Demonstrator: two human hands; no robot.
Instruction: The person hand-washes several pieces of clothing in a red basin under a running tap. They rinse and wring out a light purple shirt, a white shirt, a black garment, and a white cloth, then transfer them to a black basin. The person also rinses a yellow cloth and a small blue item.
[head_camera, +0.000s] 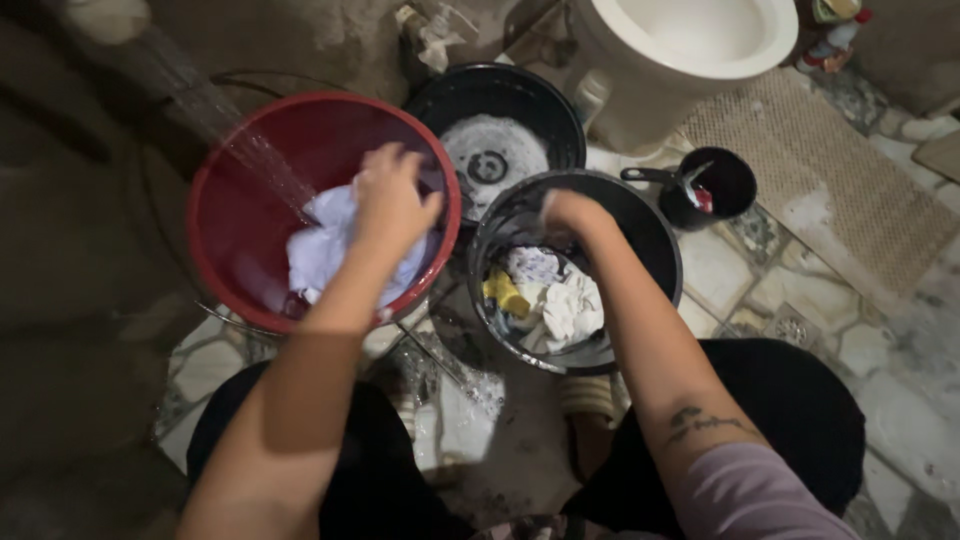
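Observation:
My left hand (392, 200) reaches into a red bucket (225, 200) and closes on a pale white-lilac cloth (320, 245) lying in it. A stream of water (250, 150) falls into the red bucket from the upper left. My right hand (570, 212) hangs over the rim of a black bucket (655, 240), fingers curled; what it grips is hidden. Inside that bucket lie wet white clothes (565, 305) and a yellow item (505, 293).
A second black bucket (520, 95) with foamy water stands behind. A black scoop cup (715, 185) sits to the right on the stone-tile floor. A white toilet bowl (690, 40) and a beige mat (840, 170) lie beyond. My knees in black cloth frame the bottom.

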